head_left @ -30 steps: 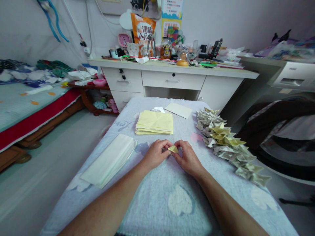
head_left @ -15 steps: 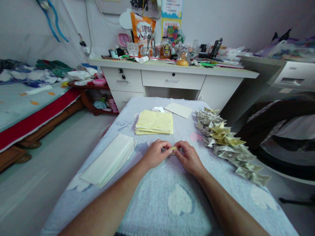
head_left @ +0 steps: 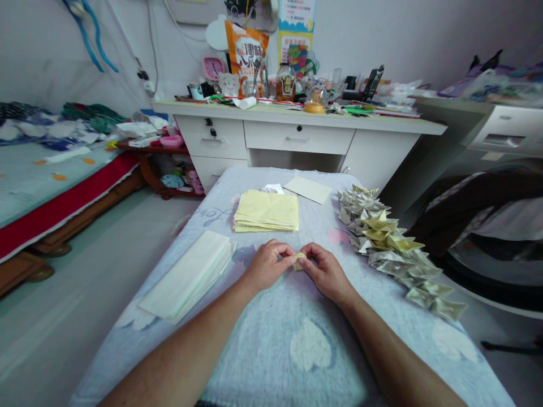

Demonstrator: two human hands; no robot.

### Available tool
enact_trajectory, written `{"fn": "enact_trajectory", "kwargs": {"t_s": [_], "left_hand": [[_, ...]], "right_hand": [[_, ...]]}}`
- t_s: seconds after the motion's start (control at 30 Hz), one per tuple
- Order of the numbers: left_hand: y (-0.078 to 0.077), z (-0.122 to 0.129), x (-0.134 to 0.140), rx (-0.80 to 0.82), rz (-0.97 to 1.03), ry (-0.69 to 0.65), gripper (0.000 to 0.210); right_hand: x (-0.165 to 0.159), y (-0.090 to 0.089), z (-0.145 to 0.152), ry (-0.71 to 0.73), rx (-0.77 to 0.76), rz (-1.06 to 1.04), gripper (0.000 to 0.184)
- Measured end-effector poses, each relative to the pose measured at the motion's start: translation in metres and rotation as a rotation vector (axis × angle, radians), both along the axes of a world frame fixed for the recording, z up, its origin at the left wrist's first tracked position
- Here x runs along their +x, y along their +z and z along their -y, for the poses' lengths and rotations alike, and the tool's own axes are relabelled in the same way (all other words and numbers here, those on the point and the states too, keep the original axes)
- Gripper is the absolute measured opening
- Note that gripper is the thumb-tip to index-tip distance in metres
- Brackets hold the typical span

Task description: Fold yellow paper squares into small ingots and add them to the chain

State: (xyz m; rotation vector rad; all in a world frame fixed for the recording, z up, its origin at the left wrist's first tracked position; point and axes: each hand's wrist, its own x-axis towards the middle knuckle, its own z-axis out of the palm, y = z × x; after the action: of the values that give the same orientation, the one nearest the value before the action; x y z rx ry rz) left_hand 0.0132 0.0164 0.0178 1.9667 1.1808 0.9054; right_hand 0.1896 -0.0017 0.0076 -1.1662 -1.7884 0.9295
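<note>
Between my fingertips is a small piece of folded yellow paper [head_left: 300, 263], partly hidden by the fingers. My left hand [head_left: 271, 264] pinches its left side, and my right hand [head_left: 326, 268] pinches its right side. Both hands are closed, low over the cloth-covered table [head_left: 271, 350]. Beyond them lies a stack of yellow paper sheets [head_left: 266, 209]. To the left rests a slanted stack of long whitish paper [head_left: 189, 277]. Rows of folded pointed paper pieces [head_left: 394, 249], grey and yellow, stand along the right side.
A pale card [head_left: 307, 189] and a crumpled white paper [head_left: 272, 188] lie at the table's far end. Behind stands a white desk [head_left: 297, 137] crowded with jars and a snack bag. A washing machine [head_left: 509, 135] is at the right, a bed [head_left: 55, 181] at the left.
The yellow folded paper has tilted, and more of it shows below my fingertips. Both hands stay in nearly the same place.
</note>
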Motion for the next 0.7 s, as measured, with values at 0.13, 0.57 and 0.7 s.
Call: {"fn": "enact_trajectory", "kwargs": {"t_s": [0.13, 0.57, 0.7], "left_hand": [[-0.0002, -0.0012, 0.0007, -0.040, 0.068, 0.014, 0.013], [-0.0010, 0.0011, 0.0046, -0.151, 0.203, -0.084, 0.009], [-0.0030, 0.0008, 0.0041, -0.194, 0.231, -0.071, 0.011]], "right_hand": [[-0.0025, -0.0002, 0.0008, -0.007, -0.007, -0.013, 0.018], [0.0006, 0.0011, 0.0019, 0.074, -0.024, 0.072, 0.030], [-0.0019, 0.0020, 0.0030, 0.060, -0.019, 0.095, 0.031]]}}
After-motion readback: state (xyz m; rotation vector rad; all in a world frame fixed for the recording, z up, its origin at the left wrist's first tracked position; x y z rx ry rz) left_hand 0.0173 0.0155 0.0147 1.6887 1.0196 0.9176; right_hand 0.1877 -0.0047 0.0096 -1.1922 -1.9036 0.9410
